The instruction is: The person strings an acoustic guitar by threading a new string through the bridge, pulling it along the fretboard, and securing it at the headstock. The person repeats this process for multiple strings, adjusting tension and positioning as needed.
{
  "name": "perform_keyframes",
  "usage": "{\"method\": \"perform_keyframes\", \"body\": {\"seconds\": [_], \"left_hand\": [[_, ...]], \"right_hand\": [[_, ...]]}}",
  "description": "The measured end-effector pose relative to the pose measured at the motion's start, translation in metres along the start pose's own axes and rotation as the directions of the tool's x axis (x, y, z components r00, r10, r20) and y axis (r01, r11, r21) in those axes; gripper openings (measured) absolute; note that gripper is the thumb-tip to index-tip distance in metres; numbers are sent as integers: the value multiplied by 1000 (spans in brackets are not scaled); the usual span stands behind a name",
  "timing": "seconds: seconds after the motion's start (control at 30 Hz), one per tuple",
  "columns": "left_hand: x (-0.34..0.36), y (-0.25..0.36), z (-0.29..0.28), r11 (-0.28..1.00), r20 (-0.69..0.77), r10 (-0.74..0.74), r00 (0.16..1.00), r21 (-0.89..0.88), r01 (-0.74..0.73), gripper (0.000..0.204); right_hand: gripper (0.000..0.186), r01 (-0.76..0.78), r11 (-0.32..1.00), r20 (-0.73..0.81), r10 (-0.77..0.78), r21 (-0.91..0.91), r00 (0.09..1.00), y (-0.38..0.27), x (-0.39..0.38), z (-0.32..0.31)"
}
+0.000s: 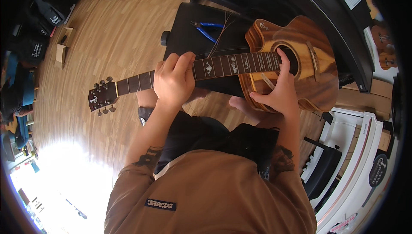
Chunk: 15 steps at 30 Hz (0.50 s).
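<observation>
An acoustic guitar [324, 53] with a glossy brown wood top lies across in front of me, its body at the right on a black table. Its dark neck [214, 67] has pale inlays and runs left to the headstock [99, 98] with several tuning pegs. My left hand [174, 79] is closed around the neck near its middle. Spread over the body by the end of the fretboard is my right hand [279, 86], with one finger reaching the edge of the soundhole [292, 62] and the thumb apart.
Blue-handled cutters [208, 30] and loose thin strings [221, 36] lie on the black table [182, 30] beyond the neck. An open cardboard box [63, 47] sits on the wood floor at the left. A white piece of furniture [365, 148] stands at the right.
</observation>
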<state>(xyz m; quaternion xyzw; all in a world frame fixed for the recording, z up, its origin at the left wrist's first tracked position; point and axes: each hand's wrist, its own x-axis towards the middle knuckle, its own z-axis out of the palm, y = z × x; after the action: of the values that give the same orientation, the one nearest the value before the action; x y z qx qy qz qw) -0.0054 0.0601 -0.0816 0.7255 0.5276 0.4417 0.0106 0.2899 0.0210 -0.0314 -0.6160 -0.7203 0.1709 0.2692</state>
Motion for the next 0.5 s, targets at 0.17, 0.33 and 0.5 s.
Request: {"method": "perform_keyframes", "body": {"seconds": [0.17,0.33,0.5], "left_hand": [[3,4,8,1000,11,12,1000,12,-12,11],[-4,8,15,996,6,53,999,-66,-52,7],[-19,15,19,997,20,58,998,-55,-57,8]], "right_hand": [[123,-9,1000,31,9,18,999,11,14,-7],[126,-71,989,118,56,127,991,17,21,-12],[127,-83,989,161,63,124,985,26,27,-10]]}}
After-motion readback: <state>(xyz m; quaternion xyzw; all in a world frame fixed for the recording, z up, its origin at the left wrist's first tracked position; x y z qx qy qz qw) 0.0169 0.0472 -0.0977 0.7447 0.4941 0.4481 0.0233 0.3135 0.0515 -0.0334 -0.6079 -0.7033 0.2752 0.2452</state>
